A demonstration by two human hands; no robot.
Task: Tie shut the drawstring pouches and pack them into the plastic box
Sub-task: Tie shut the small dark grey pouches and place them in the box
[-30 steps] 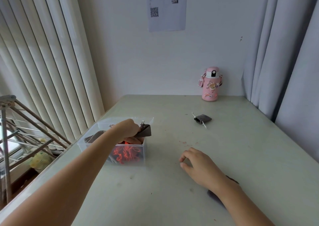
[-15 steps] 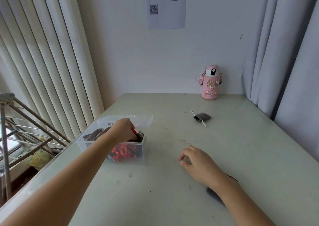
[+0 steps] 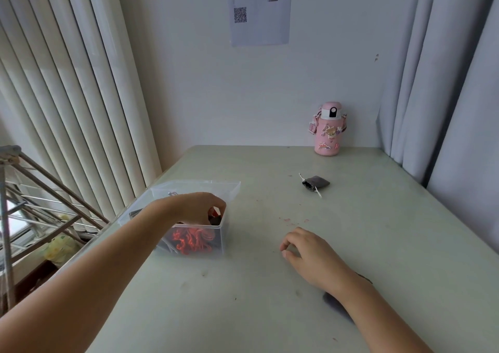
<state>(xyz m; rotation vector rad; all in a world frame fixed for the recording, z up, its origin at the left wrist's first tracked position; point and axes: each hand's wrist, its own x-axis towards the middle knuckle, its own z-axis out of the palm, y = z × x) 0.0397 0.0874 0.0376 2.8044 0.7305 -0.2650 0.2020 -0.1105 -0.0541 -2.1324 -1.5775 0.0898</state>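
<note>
A clear plastic box [image 3: 232, 190] sits on the left of the table [image 3: 270, 298], holding dark pouches and a tangle of red cord [image 3: 191, 240]. My left hand [image 3: 197, 208] reaches down into the box, its fingers curled round a dark grey pouch [image 3: 215, 220] at the near right corner. My right hand [image 3: 310, 255] rests on the table to the right of the box, fingers loosely curled and holding nothing. A grey drawstring pouch [image 3: 318, 183] lies farther back on the table. Another dark pouch [image 3: 334, 302] lies partly hidden under my right forearm.
A pink water bottle [image 3: 327, 131] stands at the back by the wall. Curtains [image 3: 445, 96] hang along the table's right side and blinds [image 3: 67, 96] along the left. A metal drying rack [image 3: 40, 190] stands beyond the left edge.
My left hand has lowered the grey pouch from above the box rim down into the box. My right hand has stayed in place on the table.
</note>
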